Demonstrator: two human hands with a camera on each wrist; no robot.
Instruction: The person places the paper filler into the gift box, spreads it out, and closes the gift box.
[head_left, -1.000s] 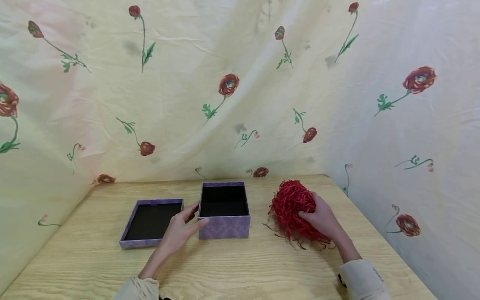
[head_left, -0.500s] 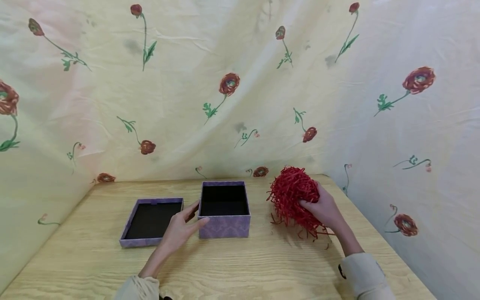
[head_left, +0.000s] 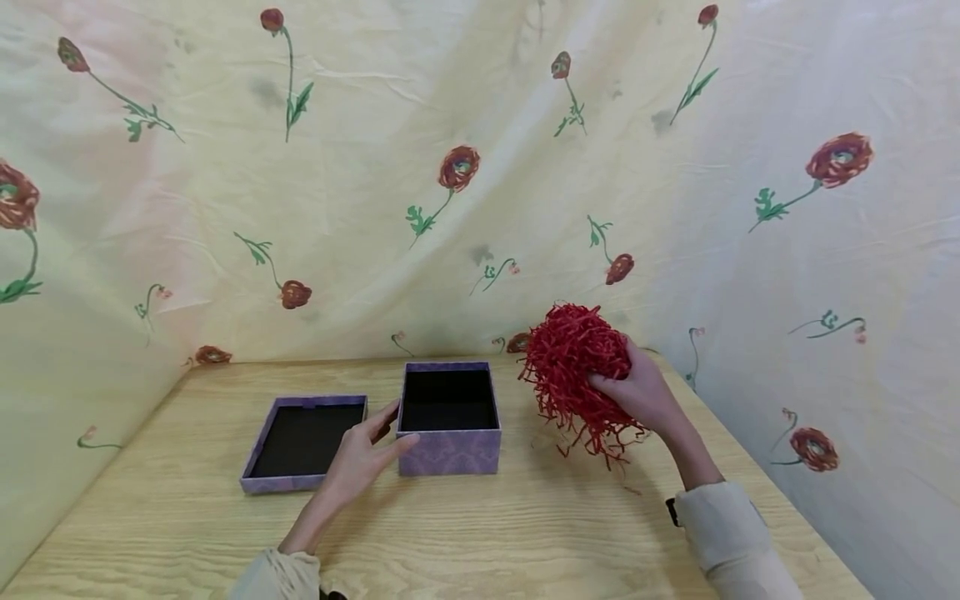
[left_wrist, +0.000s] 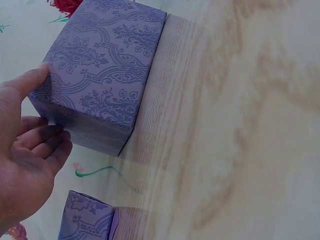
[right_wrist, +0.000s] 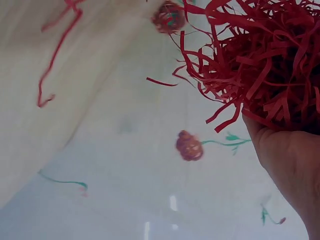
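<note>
A purple patterned box (head_left: 448, 452) with a black inside stands upright on the table, its top uncovered. My left hand (head_left: 356, 462) holds its near left corner, thumb on the front face and fingers along the left side. In the left wrist view the fingers (left_wrist: 47, 142) look bent beside the box (left_wrist: 107, 62). My right hand (head_left: 643, 390) grips a big tangle of red shredded paper (head_left: 573, 362) above the table, to the right of the box. Loose strands hang below the bundle. Its fingers are mostly hidden behind the paper; the thumb shows.
Left of the box lies a shallow purple lid (head_left: 303, 446), its black inside facing up, partly behind the left hand. The wooden table (head_left: 480, 542) meets flower-printed cloth (head_left: 360, 208) at the back and sides. A stray red strand (head_left: 632, 490) shows below the bundle.
My right hand has lifted the red shredded paper off the table, raising it and shifting it slightly left. The left hand, the box and the lid have stayed in place.
</note>
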